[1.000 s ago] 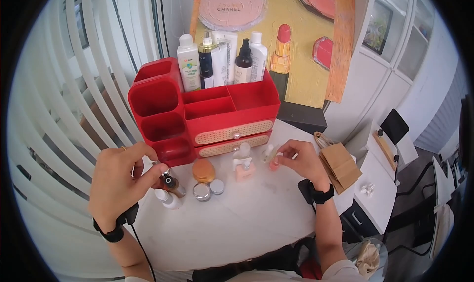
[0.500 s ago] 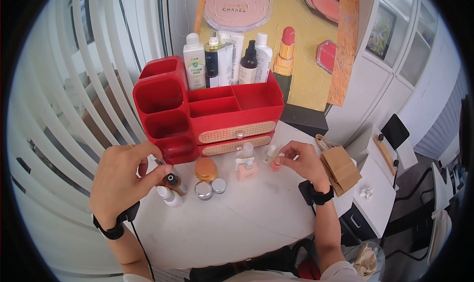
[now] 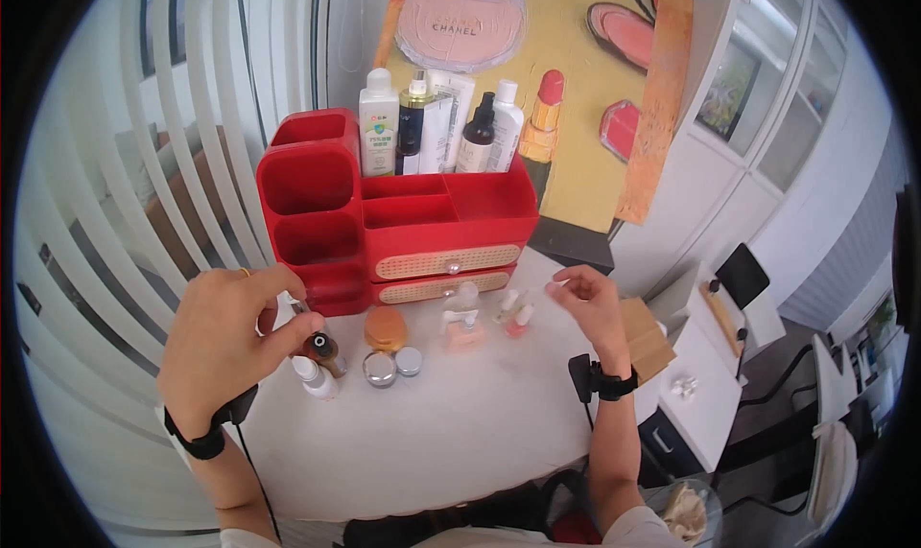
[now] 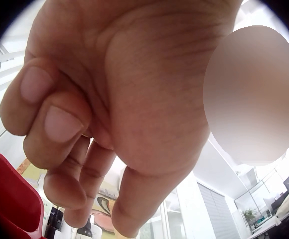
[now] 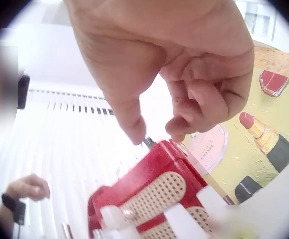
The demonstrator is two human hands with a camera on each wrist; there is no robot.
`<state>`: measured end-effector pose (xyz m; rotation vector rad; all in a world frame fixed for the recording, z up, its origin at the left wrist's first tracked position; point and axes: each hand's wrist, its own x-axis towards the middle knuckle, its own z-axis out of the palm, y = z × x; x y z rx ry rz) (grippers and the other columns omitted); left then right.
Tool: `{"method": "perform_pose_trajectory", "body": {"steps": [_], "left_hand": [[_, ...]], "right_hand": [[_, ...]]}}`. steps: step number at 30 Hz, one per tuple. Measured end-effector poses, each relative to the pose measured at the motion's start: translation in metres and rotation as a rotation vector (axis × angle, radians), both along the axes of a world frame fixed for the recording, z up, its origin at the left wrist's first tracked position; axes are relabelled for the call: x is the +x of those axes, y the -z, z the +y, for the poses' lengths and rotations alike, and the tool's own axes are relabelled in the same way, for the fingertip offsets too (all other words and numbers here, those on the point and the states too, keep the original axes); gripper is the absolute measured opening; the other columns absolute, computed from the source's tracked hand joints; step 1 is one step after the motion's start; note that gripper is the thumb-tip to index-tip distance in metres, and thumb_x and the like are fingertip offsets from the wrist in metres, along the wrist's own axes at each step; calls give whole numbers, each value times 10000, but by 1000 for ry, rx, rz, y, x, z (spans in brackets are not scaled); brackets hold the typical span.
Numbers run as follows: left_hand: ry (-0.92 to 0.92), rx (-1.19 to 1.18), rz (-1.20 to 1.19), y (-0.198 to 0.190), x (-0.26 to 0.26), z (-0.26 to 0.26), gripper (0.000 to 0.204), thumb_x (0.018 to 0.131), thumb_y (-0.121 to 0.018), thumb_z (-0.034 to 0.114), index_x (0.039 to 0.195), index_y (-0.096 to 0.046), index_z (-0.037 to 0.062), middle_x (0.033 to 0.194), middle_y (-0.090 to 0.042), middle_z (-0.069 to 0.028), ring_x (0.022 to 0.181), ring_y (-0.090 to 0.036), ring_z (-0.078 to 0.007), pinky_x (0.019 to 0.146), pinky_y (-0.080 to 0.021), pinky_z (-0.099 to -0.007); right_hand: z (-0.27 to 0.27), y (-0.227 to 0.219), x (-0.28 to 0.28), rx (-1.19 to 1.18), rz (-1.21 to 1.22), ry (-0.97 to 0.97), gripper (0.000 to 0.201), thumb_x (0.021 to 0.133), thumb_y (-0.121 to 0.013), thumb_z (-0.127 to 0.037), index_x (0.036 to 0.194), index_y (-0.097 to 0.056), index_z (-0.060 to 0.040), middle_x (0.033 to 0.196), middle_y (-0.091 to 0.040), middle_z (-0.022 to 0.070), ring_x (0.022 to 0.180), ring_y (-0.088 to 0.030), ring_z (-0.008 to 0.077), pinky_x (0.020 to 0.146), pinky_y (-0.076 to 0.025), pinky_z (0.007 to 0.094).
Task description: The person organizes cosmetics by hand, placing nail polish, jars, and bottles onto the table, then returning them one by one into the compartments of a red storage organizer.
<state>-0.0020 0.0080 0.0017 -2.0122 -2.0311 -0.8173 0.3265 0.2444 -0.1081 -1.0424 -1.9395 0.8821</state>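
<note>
My left hand [image 3: 225,337] hovers at the left with thumb and forefinger apart, beside a dark-capped amber bottle [image 3: 331,354] and a white bottle [image 3: 315,379]; the left wrist view shows nothing between those fingertips. A small silvery thing partly hides behind the fingers. My right hand [image 3: 595,308] is raised to the right of two small white-capped bottles, one pink [image 3: 519,323], one pale [image 3: 507,303]; its thumb and forefinger [image 5: 157,137] stand apart with nothing between them. Left of these are a pink perfume bottle [image 3: 463,331], an orange-gold jar [image 3: 386,328] and two silver-lidded pots [image 3: 380,369].
A red organizer [image 3: 451,236] with two woven-front drawers stands at the table's back, tall bottles [image 3: 379,131] in its rear. Behind it leans a painting [image 3: 576,179]. A brown paper bag [image 3: 648,337] lies at the right, beyond my right hand.
My right hand has let go of the small pink bottle and risen away to the right. The left hand stays beside the amber bottle. The head view has shifted slightly.
</note>
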Motion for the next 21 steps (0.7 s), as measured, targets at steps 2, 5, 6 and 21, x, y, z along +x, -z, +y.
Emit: {"method": "perform_pose_trajectory", "body": {"steps": [2, 5, 6, 21], "left_hand": [[9, 23, -1, -2, -3, -4, 228, 768, -792, 227, 844, -652, 64, 513, -530, -48, 448, -522, -187, 468, -360, -315], [1, 30, -18, -4, -4, -9, 227, 769, -790, 230, 842, -652, 65, 514, -535, -51, 447, -524, -190, 469, -365, -319], [21, 40, -23, -4, -5, -9, 227, 770, -789, 233, 843, -654, 66, 515, -537, -52, 447, -526, -195, 470, -369, -322], [137, 148, -10, -8, -10, -30, 237, 798, -769, 293, 854, -645, 99, 560, -566, -48, 500, -579, -215, 483, -401, -339]], "right_hand": [[1, -12, 1, -34, 193, 66, 169, 842, -752, -107, 959, -679, -10, 725, -633, -22, 684, -567, 53, 645, -450, 216], [17, -52, -4, -9, 259, -10, 152, 872, -719, -98, 986, -668, -11, 825, -649, -15, 757, -579, 55, 674, -448, 212], [28, -67, -11, 94, 190, -22, 195, 877, -715, -113, 1031, -653, -9, 890, -658, 7, 798, -583, 60, 682, -452, 216], [137, -103, -132, 252, 10, 14, 345, 791, -720, -153, 1060, -663, 56, 937, -701, 68, 825, -637, 121, 713, -484, 257]]}}
